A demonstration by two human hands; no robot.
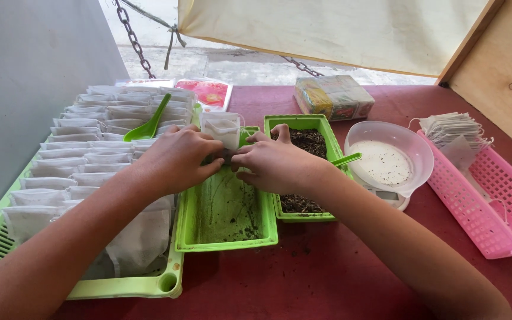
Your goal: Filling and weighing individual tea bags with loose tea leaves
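Two bare forearms reach in from the bottom edge over the dark red tabletop (339,266). Left hand (176,160) and right hand (277,163) meet above the shallow, nearly empty green plastic tray (226,237), fingertips pinched together on a small white filter-paper tea bag (223,131) held upright between them (its lower edge is hidden by the fingers). Just right of that tray sits a second green plastic tray of dark loose tea leaves (306,141) with a green scoop handle (345,159) poking out. A white digital scale with a clear round bowl (389,163) stands beside it, then a pink slotted basket of empty bags (481,207). Rows of filled white bags fill the pale green crate (90,154) at left.
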